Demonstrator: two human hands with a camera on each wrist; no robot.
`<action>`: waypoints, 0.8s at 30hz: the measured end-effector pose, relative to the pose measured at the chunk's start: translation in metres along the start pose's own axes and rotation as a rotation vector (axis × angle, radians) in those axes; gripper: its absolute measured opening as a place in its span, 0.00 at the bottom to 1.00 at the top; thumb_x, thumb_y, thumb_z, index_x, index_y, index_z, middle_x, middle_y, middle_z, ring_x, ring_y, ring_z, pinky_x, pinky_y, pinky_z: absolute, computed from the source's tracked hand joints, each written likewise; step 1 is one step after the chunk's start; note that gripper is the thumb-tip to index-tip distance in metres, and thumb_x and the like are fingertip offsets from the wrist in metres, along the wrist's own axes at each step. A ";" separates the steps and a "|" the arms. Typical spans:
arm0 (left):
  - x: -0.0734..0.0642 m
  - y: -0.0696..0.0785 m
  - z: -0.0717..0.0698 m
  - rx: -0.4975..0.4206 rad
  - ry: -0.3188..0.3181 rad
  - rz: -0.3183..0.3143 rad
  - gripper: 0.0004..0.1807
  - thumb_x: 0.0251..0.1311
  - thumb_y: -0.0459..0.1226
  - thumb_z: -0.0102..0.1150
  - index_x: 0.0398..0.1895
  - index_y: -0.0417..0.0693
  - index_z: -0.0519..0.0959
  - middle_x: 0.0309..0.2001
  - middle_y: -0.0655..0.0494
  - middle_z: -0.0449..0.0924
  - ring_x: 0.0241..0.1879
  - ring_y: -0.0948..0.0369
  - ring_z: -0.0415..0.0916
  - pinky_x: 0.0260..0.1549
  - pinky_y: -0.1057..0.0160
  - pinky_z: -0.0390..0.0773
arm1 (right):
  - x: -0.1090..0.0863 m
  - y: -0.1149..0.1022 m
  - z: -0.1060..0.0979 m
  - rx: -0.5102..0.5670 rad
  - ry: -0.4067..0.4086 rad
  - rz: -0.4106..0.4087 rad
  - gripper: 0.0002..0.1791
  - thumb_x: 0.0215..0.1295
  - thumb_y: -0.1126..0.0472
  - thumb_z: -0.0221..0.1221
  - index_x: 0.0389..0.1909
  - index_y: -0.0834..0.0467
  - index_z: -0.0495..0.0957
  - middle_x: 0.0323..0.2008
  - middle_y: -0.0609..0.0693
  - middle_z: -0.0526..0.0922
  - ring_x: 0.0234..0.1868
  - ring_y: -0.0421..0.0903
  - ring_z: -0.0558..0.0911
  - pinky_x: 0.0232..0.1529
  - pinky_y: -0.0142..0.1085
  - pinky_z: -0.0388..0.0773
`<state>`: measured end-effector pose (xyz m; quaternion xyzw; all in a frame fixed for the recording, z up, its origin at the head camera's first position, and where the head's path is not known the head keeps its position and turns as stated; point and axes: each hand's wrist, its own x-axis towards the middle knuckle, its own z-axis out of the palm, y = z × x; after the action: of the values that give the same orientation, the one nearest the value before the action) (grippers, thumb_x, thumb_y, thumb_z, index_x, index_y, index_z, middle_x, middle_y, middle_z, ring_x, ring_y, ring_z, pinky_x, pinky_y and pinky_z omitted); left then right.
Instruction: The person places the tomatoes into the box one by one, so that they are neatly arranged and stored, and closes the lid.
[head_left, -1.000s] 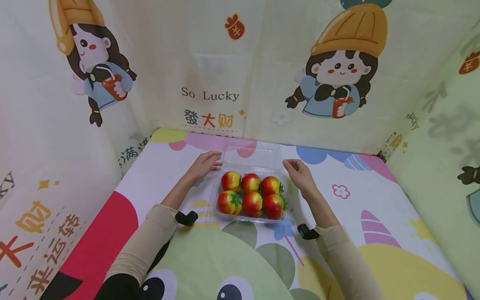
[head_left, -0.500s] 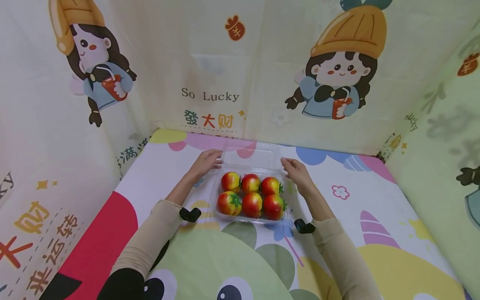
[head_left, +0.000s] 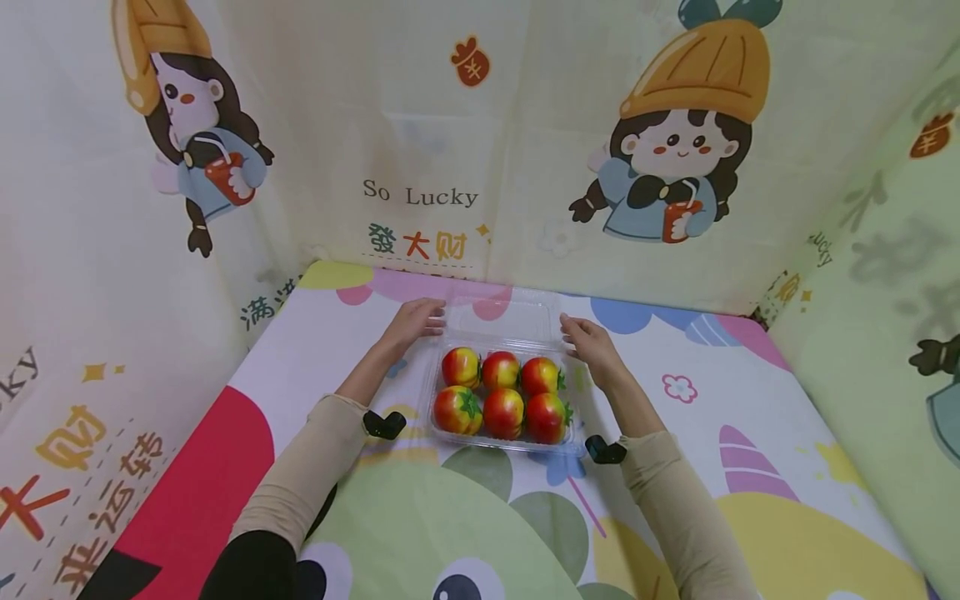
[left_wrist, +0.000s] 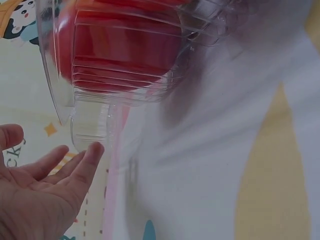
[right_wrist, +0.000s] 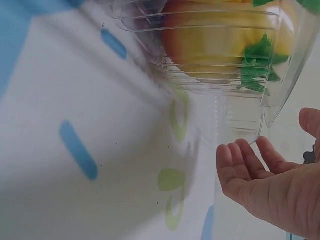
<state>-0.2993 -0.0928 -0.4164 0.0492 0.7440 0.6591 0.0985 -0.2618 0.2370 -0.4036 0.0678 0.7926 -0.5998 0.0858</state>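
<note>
A clear plastic clamshell box (head_left: 506, 446) lies on the table with its lid (head_left: 502, 323) folded back, away from me. Several red-and-yellow fruits with green leafy tops, like tomatoes (head_left: 503, 413), fill the base in two rows. My left hand (head_left: 411, 323) is at the lid's left side, fingers extended, fingertips right at its edge. On the opposite side, my right hand (head_left: 596, 346) has gently bent fingers at the lid's right edge. Both wrist views show the fingertips of the left hand (left_wrist: 47, 185) and right hand (right_wrist: 275, 182) beside the lid's rim, thumbs held apart.
A cartoon-print cloth (head_left: 360, 517) covers the table. Printed curtains (head_left: 517, 150) enclose it at the back and both sides. Dark wrist cameras (head_left: 384, 425) sit at both cuffs, close to the box's sides.
My right hand has moved slightly left, closer to the lid's edge. The left hand has barely shifted. The lid still lies back and the fruits have stayed in place.
</note>
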 end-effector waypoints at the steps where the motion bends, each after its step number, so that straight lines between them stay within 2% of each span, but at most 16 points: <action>1: 0.001 0.000 0.000 -0.008 0.003 0.003 0.31 0.78 0.46 0.45 0.70 0.28 0.68 0.67 0.31 0.72 0.63 0.41 0.76 0.64 0.49 0.76 | -0.001 0.001 0.001 0.007 0.010 -0.011 0.38 0.79 0.44 0.49 0.75 0.68 0.60 0.74 0.67 0.64 0.74 0.62 0.64 0.75 0.50 0.65; 2: 0.001 0.000 0.000 -0.014 0.006 0.007 0.31 0.78 0.46 0.45 0.70 0.29 0.68 0.67 0.31 0.71 0.63 0.41 0.75 0.64 0.49 0.76 | 0.003 0.005 0.000 0.021 0.022 -0.021 0.38 0.78 0.43 0.50 0.75 0.67 0.61 0.74 0.66 0.65 0.74 0.61 0.65 0.74 0.50 0.66; 9: -0.001 0.002 -0.002 -0.030 0.025 0.061 0.33 0.78 0.49 0.45 0.72 0.32 0.66 0.68 0.32 0.71 0.64 0.42 0.76 0.64 0.48 0.76 | -0.002 0.003 0.002 0.107 0.061 -0.080 0.37 0.78 0.45 0.52 0.74 0.67 0.60 0.73 0.67 0.65 0.72 0.62 0.67 0.75 0.48 0.64; 13: -0.003 0.007 -0.003 -0.082 0.032 0.083 0.32 0.79 0.48 0.44 0.72 0.32 0.66 0.67 0.31 0.71 0.64 0.41 0.76 0.64 0.47 0.76 | -0.002 0.001 0.002 0.162 0.083 -0.106 0.36 0.78 0.46 0.52 0.75 0.67 0.58 0.72 0.67 0.65 0.71 0.61 0.68 0.75 0.46 0.64; 18: -0.006 0.015 -0.007 -0.146 0.018 0.103 0.29 0.80 0.45 0.39 0.72 0.34 0.68 0.68 0.31 0.71 0.65 0.41 0.75 0.63 0.49 0.76 | -0.004 -0.006 0.000 0.209 0.097 -0.131 0.36 0.79 0.47 0.51 0.75 0.68 0.57 0.71 0.68 0.64 0.70 0.62 0.68 0.75 0.46 0.64; 24: -0.007 0.019 -0.013 -0.151 -0.008 0.128 0.28 0.81 0.45 0.36 0.71 0.33 0.70 0.67 0.35 0.74 0.64 0.43 0.76 0.62 0.52 0.78 | -0.010 -0.011 -0.002 0.225 0.102 -0.134 0.35 0.79 0.47 0.51 0.74 0.67 0.59 0.70 0.67 0.66 0.69 0.61 0.69 0.74 0.44 0.67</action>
<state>-0.2960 -0.1047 -0.3956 0.0915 0.6872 0.7179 0.0624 -0.2547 0.2359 -0.3907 0.0541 0.7264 -0.6851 -0.0030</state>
